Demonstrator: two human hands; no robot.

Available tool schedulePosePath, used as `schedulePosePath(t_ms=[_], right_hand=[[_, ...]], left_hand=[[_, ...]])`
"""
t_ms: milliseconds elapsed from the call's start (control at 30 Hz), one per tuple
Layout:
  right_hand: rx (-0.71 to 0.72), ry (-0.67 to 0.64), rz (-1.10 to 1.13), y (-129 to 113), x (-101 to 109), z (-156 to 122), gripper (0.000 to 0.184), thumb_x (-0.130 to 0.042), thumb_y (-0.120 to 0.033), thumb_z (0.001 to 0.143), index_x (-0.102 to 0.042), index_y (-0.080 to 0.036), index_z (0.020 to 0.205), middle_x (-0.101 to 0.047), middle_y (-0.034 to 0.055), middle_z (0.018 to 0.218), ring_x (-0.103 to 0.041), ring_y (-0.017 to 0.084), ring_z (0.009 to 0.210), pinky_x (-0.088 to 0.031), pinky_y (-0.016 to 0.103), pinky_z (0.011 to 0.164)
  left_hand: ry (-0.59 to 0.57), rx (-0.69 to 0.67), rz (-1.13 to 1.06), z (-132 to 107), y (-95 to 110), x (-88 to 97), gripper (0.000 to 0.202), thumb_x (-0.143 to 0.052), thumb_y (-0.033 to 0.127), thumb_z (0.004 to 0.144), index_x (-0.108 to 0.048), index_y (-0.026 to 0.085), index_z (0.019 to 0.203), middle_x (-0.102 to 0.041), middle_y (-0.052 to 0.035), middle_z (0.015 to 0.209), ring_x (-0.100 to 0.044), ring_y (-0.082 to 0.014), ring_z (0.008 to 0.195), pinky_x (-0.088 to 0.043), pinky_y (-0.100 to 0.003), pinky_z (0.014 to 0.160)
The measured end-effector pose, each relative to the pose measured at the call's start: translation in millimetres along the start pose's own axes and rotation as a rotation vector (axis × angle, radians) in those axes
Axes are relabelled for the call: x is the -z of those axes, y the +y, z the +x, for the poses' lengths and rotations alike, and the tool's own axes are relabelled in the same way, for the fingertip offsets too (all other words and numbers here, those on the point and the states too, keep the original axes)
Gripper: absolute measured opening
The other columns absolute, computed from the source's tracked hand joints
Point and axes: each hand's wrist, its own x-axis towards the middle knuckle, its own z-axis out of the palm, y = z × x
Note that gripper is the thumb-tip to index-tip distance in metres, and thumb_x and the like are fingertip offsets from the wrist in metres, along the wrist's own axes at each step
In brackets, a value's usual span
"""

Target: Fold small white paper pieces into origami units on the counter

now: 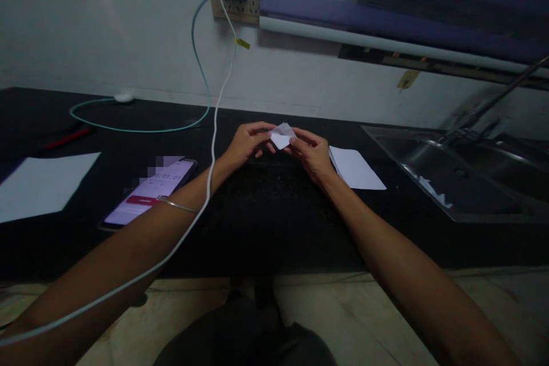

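Observation:
A small folded piece of white paper [282, 136], roughly diamond-shaped, is held up between my two hands above the dark counter [266, 229]. My left hand [251, 142] pinches its left corner between thumb and fingers. On the opposite corner, the thumb and fingers of my right hand [311, 151] are closed too. White sheets of paper [358, 168] lie just beyond my right wrist, partly covered by it. Beside my left forearm rests a phone [150, 191] with its screen lit.
Another white sheet [47, 183] lies at the far left, near a red object [67, 138]. A white cable [214, 143] crosses over my left forearm from the wall socket [249, 6]. A teal cable [141, 130] loops behind. At right is a steel sink [429, 166] with paper scraps [433, 191].

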Motion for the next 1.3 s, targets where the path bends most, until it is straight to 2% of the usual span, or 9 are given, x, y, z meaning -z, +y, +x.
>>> schedulePosePath(t_ms=[100,300,500,633,867,1000,1167,1300], right_hand=[[-0.014,-0.044,0.016,-1.9,-1.0,-1.8,0.035,-0.084,-0.036,0.071,-0.078,-0.026,0.104,-0.076,0.0058,0.107,-0.072,0.024,0.097,-0.063,0.047,0.087],[0.002,-0.011,-0.053,-2.9,-3.8,-2.3,0.02,-0.078,-0.03,0.074,-0.081,-0.023,0.092,-0.077,0.0049,0.098,-0.073,0.022,0.092,-0.063,0.045,0.088],[0.006,0.027,-0.117,-2.8,-3.0,-1.0,0.022,-0.074,-0.032,0.077,-0.082,-0.023,0.095,-0.078,0.0055,0.095,-0.073,0.02,0.085,-0.064,0.043,0.082],[0.053,0.019,-0.108,-3.2,-1.5,-0.9,0.019,-0.074,-0.032,0.077,-0.082,-0.024,0.092,-0.078,0.0047,0.095,-0.072,0.019,0.083,-0.063,0.041,0.08],[0.061,0.01,-0.174,-4.0,1.1,-0.6,0.019,-0.072,-0.026,0.074,-0.082,-0.021,0.09,-0.076,0.0045,0.083,-0.071,0.018,0.077,-0.062,0.04,0.079],[0.064,-0.032,-0.16,-4.1,3.7,-0.8,0.019,-0.07,-0.031,0.078,-0.081,-0.022,0.091,-0.076,0.0047,0.086,-0.07,0.018,0.078,-0.061,0.039,0.078],[0.09,-0.055,-0.196,-9.4,1.0,-4.4,0.028,-0.075,-0.047,0.078,-0.076,-0.023,0.093,-0.074,0.0049,0.096,-0.069,0.019,0.084,-0.06,0.036,0.076],[0.076,-0.039,-0.225,-9.4,-0.5,-3.7,0.052,-0.078,-0.054,0.075,-0.066,-0.029,0.118,-0.073,0.0037,0.098,-0.069,0.02,0.086,-0.059,0.035,0.076]], left_hand=[[0.032,-0.026,0.042,1.4,-2.3,1.7,0.025,-0.068,0.028,0.086,-0.078,0.015,0.105,-0.075,-0.0085,0.08,-0.066,-0.0161,0.064,-0.039,-0.023,0.044],[0.016,-0.044,0.095,0.3,0.5,1.5,0.02,-0.066,0.025,0.088,-0.079,0.013,0.096,-0.073,-0.0083,0.074,-0.066,-0.0135,0.061,-0.041,-0.022,0.046],[-0.032,-0.056,0.059,-0.6,3.4,-2.7,0.021,-0.064,0.026,0.09,-0.073,0.014,0.106,-0.073,-0.008,0.08,-0.065,-0.0121,0.056,-0.038,-0.021,0.043],[-0.049,-0.071,0.056,-3.4,5.1,-4.1,0.027,-0.07,0.024,0.086,-0.073,0.016,0.111,-0.073,-0.0064,0.075,-0.065,-0.0133,0.057,-0.039,-0.022,0.045],[0.013,-0.069,0.158,-1.8,-1.4,-3.2,0.021,-0.066,0.025,0.084,-0.08,0.013,0.094,-0.071,-0.0071,0.064,-0.059,-0.0108,0.049,-0.038,-0.023,0.043],[0.009,-0.107,0.188,-2.0,-0.3,-3.2,0.02,-0.064,0.025,0.084,-0.08,0.012,0.087,-0.072,-0.008,0.064,-0.063,-0.0126,0.053,-0.045,-0.024,0.048],[-0.01,-0.127,0.222,-1.7,2.8,-4.1,0.017,-0.063,0.022,0.083,-0.078,0.013,0.08,-0.072,-0.0067,0.064,-0.068,-0.0145,0.061,-0.051,-0.025,0.057],[-0.026,-0.125,0.232,-0.9,3.7,-5.9,0.013,-0.062,0.016,0.081,-0.073,0.013,0.075,-0.07,-0.0037,0.063,-0.068,-0.0132,0.06,-0.051,-0.025,0.06]])
